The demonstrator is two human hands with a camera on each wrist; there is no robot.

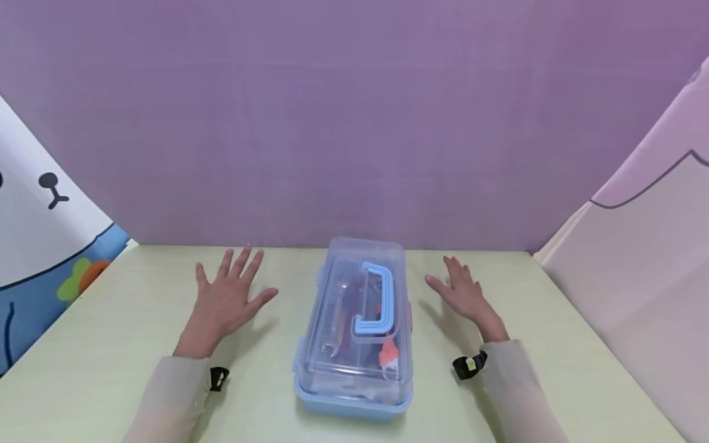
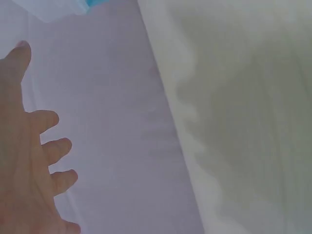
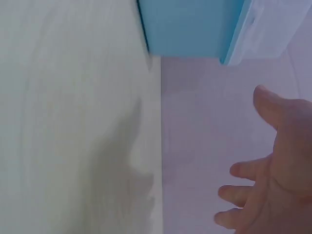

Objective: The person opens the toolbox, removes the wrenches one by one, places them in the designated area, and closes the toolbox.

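Observation:
A toolbox [image 1: 354,394] with a blue base and a clear lid stands on the table, its lid down. On top lies a blue handle [image 1: 386,301]. Through the lid show a wrench [image 1: 334,320] and an orange-red item [image 1: 389,352]. To the left of the box, my left hand [image 1: 223,301] is spread above the table, palm down, holding nothing. My right hand [image 1: 464,298] hovers on the other side with straight fingers and holds nothing. In the right wrist view the box's blue side [image 3: 195,27] is beyond the thumb.
The pale table [image 1: 260,394] ends at a purple backdrop [image 1: 354,123]. A printed cloth [image 1: 50,246] hangs along the left edge and another pale cloth [image 1: 642,264] along the right. Black straps circle both wrists.

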